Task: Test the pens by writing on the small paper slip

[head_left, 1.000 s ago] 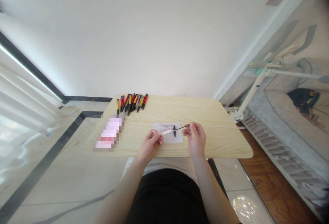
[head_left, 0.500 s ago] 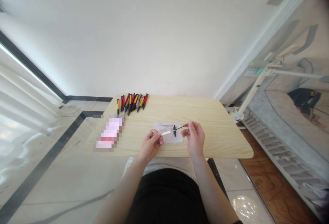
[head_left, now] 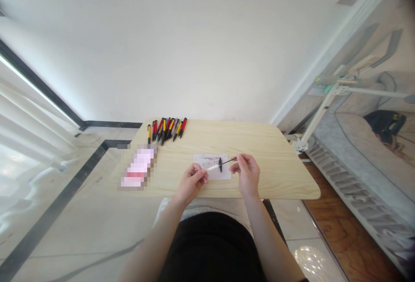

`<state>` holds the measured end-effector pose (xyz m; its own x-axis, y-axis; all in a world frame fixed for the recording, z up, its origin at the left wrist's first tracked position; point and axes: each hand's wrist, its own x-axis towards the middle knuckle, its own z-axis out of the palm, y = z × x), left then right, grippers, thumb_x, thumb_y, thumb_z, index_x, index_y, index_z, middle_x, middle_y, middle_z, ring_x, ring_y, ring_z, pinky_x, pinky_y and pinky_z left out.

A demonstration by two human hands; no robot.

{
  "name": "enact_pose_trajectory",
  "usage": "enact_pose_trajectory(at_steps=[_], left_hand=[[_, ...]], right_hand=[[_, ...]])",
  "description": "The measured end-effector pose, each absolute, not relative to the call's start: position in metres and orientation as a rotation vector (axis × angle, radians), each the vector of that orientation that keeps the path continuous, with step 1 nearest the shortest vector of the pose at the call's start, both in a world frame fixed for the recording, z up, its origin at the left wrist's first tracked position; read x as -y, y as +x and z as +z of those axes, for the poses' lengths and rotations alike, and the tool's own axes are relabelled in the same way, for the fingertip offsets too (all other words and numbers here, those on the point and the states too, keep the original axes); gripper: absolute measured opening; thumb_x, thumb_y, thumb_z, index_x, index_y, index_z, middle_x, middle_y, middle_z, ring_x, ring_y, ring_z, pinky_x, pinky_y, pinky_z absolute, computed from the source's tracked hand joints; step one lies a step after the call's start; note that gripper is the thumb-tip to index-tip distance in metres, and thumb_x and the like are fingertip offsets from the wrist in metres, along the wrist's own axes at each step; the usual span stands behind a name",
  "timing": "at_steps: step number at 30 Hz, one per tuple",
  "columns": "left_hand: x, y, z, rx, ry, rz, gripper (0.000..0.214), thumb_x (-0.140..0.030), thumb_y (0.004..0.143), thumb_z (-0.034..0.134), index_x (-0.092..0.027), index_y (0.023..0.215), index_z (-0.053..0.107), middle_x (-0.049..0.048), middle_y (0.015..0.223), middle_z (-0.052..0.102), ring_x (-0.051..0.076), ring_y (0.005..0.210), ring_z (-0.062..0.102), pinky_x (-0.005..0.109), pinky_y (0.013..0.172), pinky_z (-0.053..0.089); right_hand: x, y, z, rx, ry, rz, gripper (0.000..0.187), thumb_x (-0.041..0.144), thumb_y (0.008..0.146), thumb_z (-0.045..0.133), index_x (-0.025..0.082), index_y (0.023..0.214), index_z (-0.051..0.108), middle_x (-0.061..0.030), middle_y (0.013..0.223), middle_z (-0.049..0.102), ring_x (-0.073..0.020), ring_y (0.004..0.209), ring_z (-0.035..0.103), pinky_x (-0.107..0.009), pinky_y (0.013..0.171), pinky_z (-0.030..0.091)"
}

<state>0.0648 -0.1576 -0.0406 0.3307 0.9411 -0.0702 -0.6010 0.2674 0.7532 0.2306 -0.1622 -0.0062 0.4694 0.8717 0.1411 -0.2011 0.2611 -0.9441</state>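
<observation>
My left hand (head_left: pixel 190 183) is closed around a white pen barrel (head_left: pixel 213 167), which points right and slightly upward. Between thumb and fingers of my right hand (head_left: pixel 248 175) is a thin dark pen refill (head_left: pixel 229 160). The refill's left end lines up with the barrel's open end; whether it sits inside is too small to tell. Just beneath lies a short black pen part (head_left: pixel 220 166) on a sheet of white paper (head_left: pixel 224 176) with dark scribbles and small red marks.
Several red, yellow, black and grey pens (head_left: pixel 167 130) lie in a group at the table's back left. A blurred-out pink, phone-shaped object (head_left: pixel 139 166) rests on the left side of the wooden table (head_left: pixel 269 161). A white metal stand (head_left: pixel 319 118) rises beyond the right edge.
The white barrel has shifted slightly right, toward my right hand. Less of the refill shows between the barrel and my right fingers. The pens and paper stay put.
</observation>
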Motion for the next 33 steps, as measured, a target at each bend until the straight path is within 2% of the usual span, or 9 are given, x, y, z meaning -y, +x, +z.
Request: enact_pose_trajectory(at_steps=[7,14,21,29,33], left_hand=[[0.159,0.065,-0.038,-0.655,0.815,1.051,0.014,-0.025,0.073,0.062,-0.015,0.077,0.053,0.0004,0.064,0.061,0.011,0.055,0.056,0.023,0.057,0.041],[0.163,0.063,-0.031,-0.659,0.999,0.949,0.025,-0.030,0.075,0.060,-0.012,0.093,0.061,0.0032,0.062,0.062,0.013,0.051,0.057,0.028,0.058,0.044],[0.163,0.063,-0.027,-0.659,0.973,0.942,0.021,-0.030,0.074,0.060,-0.013,0.087,0.060,0.0019,0.060,0.061,0.011,0.049,0.054,0.025,0.054,0.041],[0.162,0.064,-0.025,-0.613,0.907,0.932,0.020,-0.032,0.077,0.055,-0.013,0.083,0.058,0.0015,0.061,0.057,0.010,0.048,0.051,0.023,0.050,0.038],[0.161,0.063,-0.024,-0.615,0.873,0.932,0.021,-0.035,0.079,0.053,-0.014,0.082,0.057,0.0004,0.059,0.055,0.009,0.045,0.047,0.021,0.046,0.034]], right_hand=[[0.167,0.206,-0.010,0.900,-1.059,0.912,0.021,0.037,0.078,0.056,0.016,0.078,0.051,-0.0025,0.073,0.063,-0.0075,0.044,0.052,-0.020,0.039,0.041],[0.165,0.200,-0.005,0.969,-1.081,0.955,0.020,0.036,0.077,0.056,0.017,0.074,0.052,0.0006,0.064,0.060,-0.0070,0.045,0.048,-0.020,0.041,0.039],[0.162,0.198,-0.007,1.163,-1.161,0.934,0.016,0.032,0.076,0.056,0.017,0.070,0.056,0.0034,0.056,0.054,-0.0095,0.052,0.050,-0.021,0.050,0.040],[0.164,0.194,-0.014,1.288,-1.149,0.973,0.016,0.033,0.076,0.056,0.019,0.067,0.056,0.0043,0.056,0.053,-0.0100,0.049,0.051,-0.022,0.050,0.042],[0.164,0.193,-0.020,1.336,-1.159,0.914,0.017,0.035,0.075,0.057,0.019,0.073,0.062,0.0002,0.065,0.059,-0.0129,0.057,0.055,-0.025,0.054,0.046]])
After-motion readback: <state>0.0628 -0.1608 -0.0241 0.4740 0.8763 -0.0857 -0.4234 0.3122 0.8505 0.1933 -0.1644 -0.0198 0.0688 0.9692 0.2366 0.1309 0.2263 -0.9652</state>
